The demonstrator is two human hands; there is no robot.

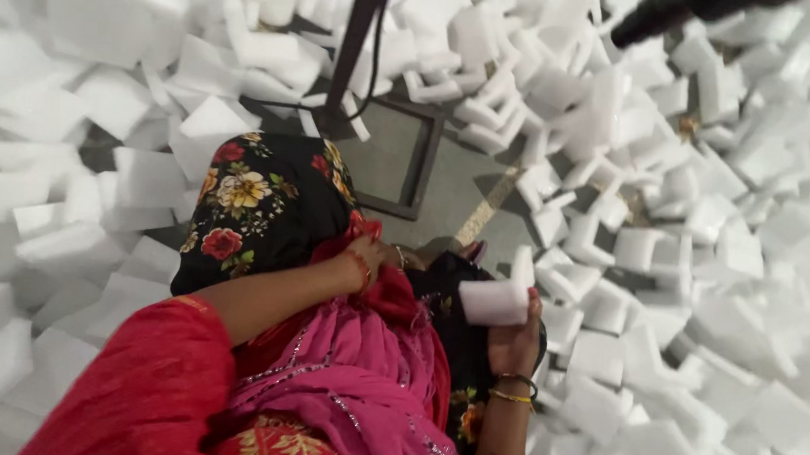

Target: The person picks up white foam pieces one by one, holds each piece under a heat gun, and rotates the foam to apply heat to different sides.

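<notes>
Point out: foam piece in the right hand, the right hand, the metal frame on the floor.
white foam piece [493, 302], head view, middle of its flat face
right hand [514, 344], head view, back of hand
metal frame [421, 164], head view, right bar

The left hand [369, 261] is mostly buried in the folds of the pink cloth [355, 368], so its fingers cannot be seen. The right hand's [514, 344] palm is covered by the white foam piece [495, 302] it grips, and its forearm runs off the bottom edge. A dark pole [358, 31] and a black object [673, 10] are cut off at the top edge.
</notes>
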